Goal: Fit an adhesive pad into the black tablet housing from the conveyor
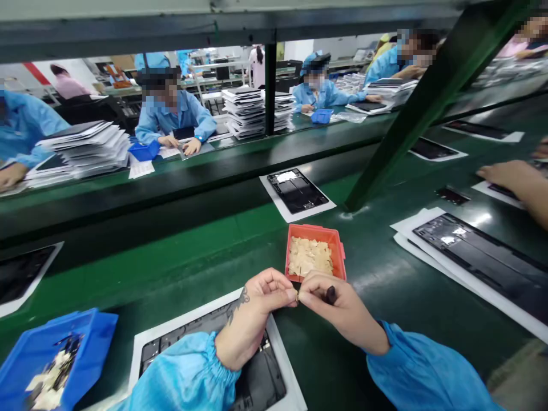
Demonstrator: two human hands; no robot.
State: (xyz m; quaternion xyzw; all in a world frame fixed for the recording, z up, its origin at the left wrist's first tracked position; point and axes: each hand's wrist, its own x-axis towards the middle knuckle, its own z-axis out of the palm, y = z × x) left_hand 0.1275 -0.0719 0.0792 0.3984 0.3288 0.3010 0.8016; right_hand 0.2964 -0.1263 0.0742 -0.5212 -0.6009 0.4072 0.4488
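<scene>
Both my hands meet just in front of a red bin [342, 264] filled with small beige pieces [310, 255]. My left hand [268, 297] pinches a tiny piece between thumb and forefinger, too small to make out. My right hand [331, 302] touches the same spot with its fingertips and also holds a dark thin tool [331, 294], its tip pointing up beside the bin. Beneath my left forearm lies a black tablet housing [261, 377] on white paper [291, 371], partly covered by my sleeve.
A blue bin [98, 342] with scraps stands at the lower left. More black housings on paper lie behind the red bin [295, 191] and at the right [483, 257]. A green slanted post [398, 131] rises behind. A co-worker's hand [509, 174] reaches in at right.
</scene>
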